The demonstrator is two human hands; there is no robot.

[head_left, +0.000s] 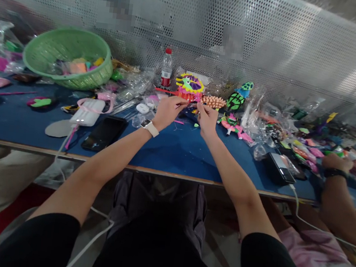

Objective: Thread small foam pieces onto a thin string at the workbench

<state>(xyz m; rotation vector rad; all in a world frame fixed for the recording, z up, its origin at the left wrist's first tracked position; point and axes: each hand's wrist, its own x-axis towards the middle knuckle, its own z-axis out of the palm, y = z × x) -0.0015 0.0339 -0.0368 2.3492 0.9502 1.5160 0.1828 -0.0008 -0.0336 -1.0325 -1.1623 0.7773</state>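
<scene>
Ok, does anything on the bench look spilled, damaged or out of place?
I see no spill; the clear plastic bottle with a red cap stands upright. Slightly untidy: a small bright-green scrap near the right hand and a thin pink strip near the left, both loose.

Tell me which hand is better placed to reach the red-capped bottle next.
Left, likely: the left hand is nearer, with the red-capped bottle just beyond it; the right hand sits farther right. Both seem busy with something too small to identify.
</scene>
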